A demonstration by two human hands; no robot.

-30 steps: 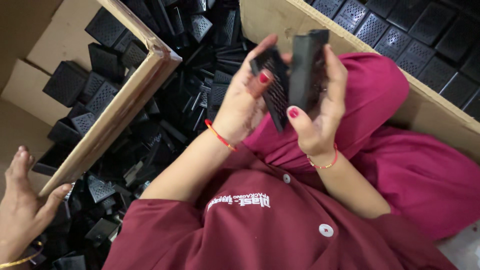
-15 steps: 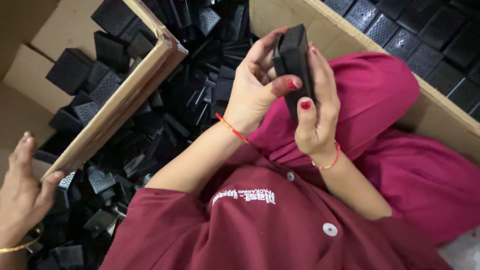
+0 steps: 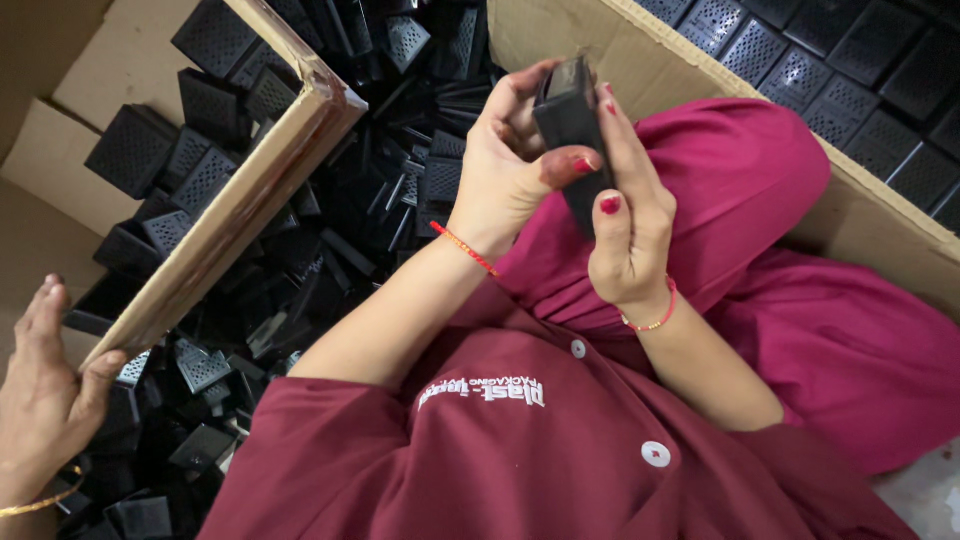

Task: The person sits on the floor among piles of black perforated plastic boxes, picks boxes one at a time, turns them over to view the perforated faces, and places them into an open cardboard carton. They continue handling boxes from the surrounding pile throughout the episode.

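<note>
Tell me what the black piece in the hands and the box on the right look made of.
Black piece, held between left hand and right hand: likely moulded plastic, matt with a faint sheen, crisp edges.
Box: corrugated cardboard, plain brown, dull, with a raw, slightly frayed cut rim.

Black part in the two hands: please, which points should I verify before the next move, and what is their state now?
1. black part held by both hands: ok.
2. left hand thumb lies across the part: ok.
3. right hand fingers grip its other side: ok.
4. Part's seams fully closed: cannot tell, the fingers hide them.
5. Another person's hand rests on the cardboard box edge, apart from the part: ok.
</note>
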